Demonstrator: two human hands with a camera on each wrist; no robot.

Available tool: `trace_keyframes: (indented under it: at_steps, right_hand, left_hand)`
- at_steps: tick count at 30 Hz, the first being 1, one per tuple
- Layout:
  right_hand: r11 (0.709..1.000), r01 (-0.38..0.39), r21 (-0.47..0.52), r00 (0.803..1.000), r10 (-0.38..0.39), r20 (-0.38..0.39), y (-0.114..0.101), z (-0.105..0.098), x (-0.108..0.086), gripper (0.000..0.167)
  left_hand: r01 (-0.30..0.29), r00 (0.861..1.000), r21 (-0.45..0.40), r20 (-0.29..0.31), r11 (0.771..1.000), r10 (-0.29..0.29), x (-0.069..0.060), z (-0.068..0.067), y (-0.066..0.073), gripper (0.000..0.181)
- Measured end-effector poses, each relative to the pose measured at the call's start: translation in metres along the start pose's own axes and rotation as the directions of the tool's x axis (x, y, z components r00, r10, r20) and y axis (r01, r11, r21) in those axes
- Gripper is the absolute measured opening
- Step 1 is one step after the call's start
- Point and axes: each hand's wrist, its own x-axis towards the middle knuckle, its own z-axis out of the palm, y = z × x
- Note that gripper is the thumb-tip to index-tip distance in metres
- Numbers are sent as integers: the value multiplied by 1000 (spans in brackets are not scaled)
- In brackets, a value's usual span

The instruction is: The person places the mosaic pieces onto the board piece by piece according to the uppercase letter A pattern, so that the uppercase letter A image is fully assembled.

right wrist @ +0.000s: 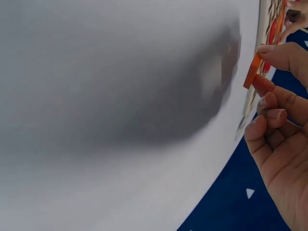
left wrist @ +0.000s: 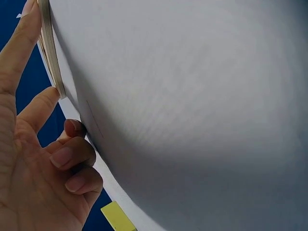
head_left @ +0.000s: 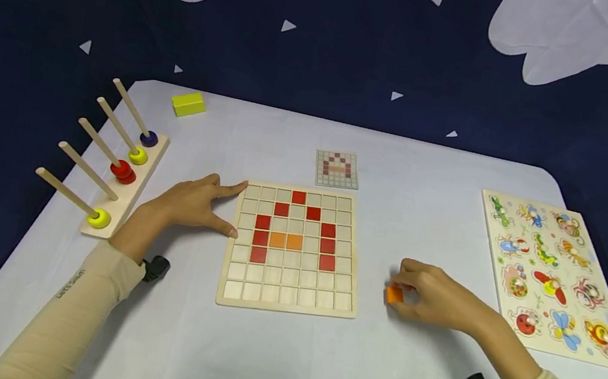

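A wooden grid board (head_left: 288, 297) lies in the middle of the table, with several red tiles (head_left: 327, 246) set in an arch and two orange tiles (head_left: 286, 240) side by side. Against the board's left edge rest the outstretched thumb and index finger of my left hand (head_left: 190, 202); its other fingers bend loosely in the left wrist view. To the right of the board, just over the table, my right hand (head_left: 432, 294) pinches an orange tile (right wrist: 252, 71) between thumb and index finger. Behind the board lies a small pattern card (head_left: 337, 169) showing a similar arch.
A wooden peg stand (head_left: 129, 195) with coloured rings is at the left. Near the back left edge sits a yellow block (head_left: 189, 104). A wooden insect picture board (head_left: 553, 279) lies on the right of the white table (head_left: 277, 369).
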Motion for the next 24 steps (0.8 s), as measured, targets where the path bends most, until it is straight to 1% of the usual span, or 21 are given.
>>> trace_keyframes:
  at_steps: [4, 10, 14, 19, 24]
  right_hand:
    - [1000, 0, 18, 1000, 0, 14, -5, 1, 12, 14]
    - [999, 23, 32, 1000, -24, 12, -13, -2, 31, 12]
    - [998, 46, 30, 999, -47, 14, -18, -3, 45, 11]
    - [995, 95, 22, 995, -95, 11, -24, -5, 61, 10]
    - [994, 109, 24, 994, -110, 24, -28, -6, 75, 10]
  left_hand:
    - [-4, 1000, 4, -3, 1000, 4, -1, -1, 0, 109]
    - [-3, 1000, 1, 1, 1000, 3, -1, -1, 1, 108]
    - [0, 1000, 3, 1, 1000, 0, -2, -2, 1, 108]
    - [8, 1000, -2, 2, 1000, -8, -2, -2, 2, 109]
    - [10, 1000, 1, 3, 1000, -10, -1, -2, 2, 109]
